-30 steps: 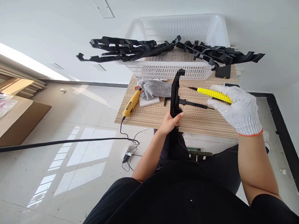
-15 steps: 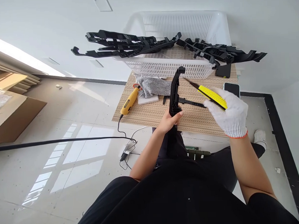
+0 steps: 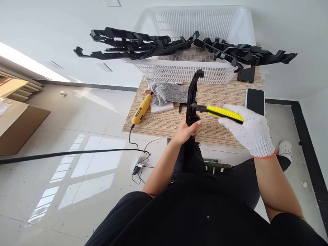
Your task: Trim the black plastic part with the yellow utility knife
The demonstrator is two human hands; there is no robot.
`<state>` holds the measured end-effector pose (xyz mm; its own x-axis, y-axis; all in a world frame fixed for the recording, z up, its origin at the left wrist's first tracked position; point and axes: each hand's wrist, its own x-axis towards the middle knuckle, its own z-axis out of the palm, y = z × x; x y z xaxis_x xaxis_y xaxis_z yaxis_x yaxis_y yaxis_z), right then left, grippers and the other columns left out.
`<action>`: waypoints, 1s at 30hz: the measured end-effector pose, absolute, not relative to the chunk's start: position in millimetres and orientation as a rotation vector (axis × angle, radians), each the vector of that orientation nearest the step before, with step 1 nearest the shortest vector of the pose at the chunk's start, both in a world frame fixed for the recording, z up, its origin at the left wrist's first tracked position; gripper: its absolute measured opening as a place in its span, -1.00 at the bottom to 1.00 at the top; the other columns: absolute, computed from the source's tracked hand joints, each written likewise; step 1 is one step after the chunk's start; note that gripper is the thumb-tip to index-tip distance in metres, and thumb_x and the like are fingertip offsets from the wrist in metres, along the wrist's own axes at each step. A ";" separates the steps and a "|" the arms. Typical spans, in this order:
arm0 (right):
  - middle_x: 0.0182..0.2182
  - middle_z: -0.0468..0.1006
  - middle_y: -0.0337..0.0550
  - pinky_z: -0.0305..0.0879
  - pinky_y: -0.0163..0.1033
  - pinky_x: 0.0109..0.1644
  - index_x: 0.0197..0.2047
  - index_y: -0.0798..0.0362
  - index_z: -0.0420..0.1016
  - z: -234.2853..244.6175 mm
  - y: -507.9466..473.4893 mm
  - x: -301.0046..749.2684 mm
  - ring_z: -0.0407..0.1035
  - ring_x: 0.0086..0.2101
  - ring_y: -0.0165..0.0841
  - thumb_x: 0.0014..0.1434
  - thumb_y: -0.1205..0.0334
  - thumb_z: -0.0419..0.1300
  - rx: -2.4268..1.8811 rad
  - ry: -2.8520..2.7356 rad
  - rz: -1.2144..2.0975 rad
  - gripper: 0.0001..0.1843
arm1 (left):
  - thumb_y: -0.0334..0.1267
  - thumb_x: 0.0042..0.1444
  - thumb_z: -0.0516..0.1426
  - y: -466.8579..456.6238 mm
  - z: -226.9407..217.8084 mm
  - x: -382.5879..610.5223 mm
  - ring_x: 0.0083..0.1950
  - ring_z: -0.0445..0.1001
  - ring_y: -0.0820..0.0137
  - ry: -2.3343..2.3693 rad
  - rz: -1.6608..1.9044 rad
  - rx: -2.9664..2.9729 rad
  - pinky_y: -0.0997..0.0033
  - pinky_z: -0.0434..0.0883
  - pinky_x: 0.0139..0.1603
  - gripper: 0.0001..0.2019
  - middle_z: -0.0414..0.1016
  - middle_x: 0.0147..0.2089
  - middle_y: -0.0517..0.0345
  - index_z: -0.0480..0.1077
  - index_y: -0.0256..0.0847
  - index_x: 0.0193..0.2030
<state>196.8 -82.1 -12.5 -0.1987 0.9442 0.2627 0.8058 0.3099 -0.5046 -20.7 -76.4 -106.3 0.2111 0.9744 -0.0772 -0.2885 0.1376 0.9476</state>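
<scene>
My bare left hand [image 3: 185, 131] grips the lower part of a long black plastic part [image 3: 192, 97] and holds it upright over the wooden table [image 3: 166, 124]. My right hand [image 3: 249, 130] wears a white knit glove and is closed round a yellow utility knife [image 3: 225, 113]. The knife points left, and its blade tip reaches the right edge of the black part at about mid-height. A black caliper [image 3: 183, 108] lies on the table behind the part.
A white mesh basket [image 3: 194, 71] stands at the table's far side with several long black parts [image 3: 134, 47] laid across its rim. A yellow corded rotary tool [image 3: 140, 110], a grey glove [image 3: 168, 92] and two phones [image 3: 255, 100] lie on the table. A cardboard box [image 3: 16, 124] sits on the floor at left.
My right hand has swung the knife down and to the left, from pointing away above the table to having its blade against the black part. The left hand has held still.
</scene>
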 end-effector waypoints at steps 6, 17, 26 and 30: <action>0.00 0.66 -0.22 0.53 0.06 0.09 0.15 -0.19 0.57 -9.7 -79.7 204.1 0.58 -0.04 -0.09 0.23 -0.08 0.31 -1.531 -2.091 0.408 -0.56 | 0.04 -0.02 0.39 -76.8 -102.2 -20.2 -0.62 0.09 0.65 0.881 1.139 0.971 0.52 0.08 -0.61 -0.52 0.17 -0.52 0.43 0.28 -0.19 -0.19; -0.01 0.66 -0.30 0.54 0.04 0.09 0.12 -0.26 0.56 -18.6 -78.3 211.3 0.58 -0.05 -0.11 0.24 -0.13 0.29 -1.502 -2.142 0.468 -0.60 | -0.05 -0.11 0.43 -75.5 -105.4 -20.8 -0.62 0.12 0.64 0.921 1.138 1.004 0.50 0.10 -0.60 -0.54 0.16 -0.54 0.43 0.32 -0.19 -0.23; 0.03 0.65 -0.30 0.52 0.05 0.10 0.15 -0.27 0.54 -17.2 -80.7 207.2 0.57 -0.02 -0.11 0.24 -0.11 0.30 -1.494 -2.190 0.452 -0.57 | -0.06 -0.04 0.38 -75.8 -109.6 -21.4 -0.61 0.12 0.66 0.936 1.142 1.020 0.53 0.13 -0.59 -0.59 0.18 -0.52 0.41 0.25 -0.20 -0.34; 0.00 0.66 -0.25 0.53 -0.03 0.06 0.16 -0.19 0.56 -18.6 -84.1 203.5 0.58 -0.03 -0.14 0.24 -0.07 0.32 -1.481 -2.185 0.356 -0.56 | -0.05 0.01 0.35 -75.6 -112.5 -22.4 -0.61 0.12 0.66 0.945 1.144 1.038 0.53 0.15 -0.59 -0.62 0.17 -0.53 0.40 0.27 -0.21 -0.34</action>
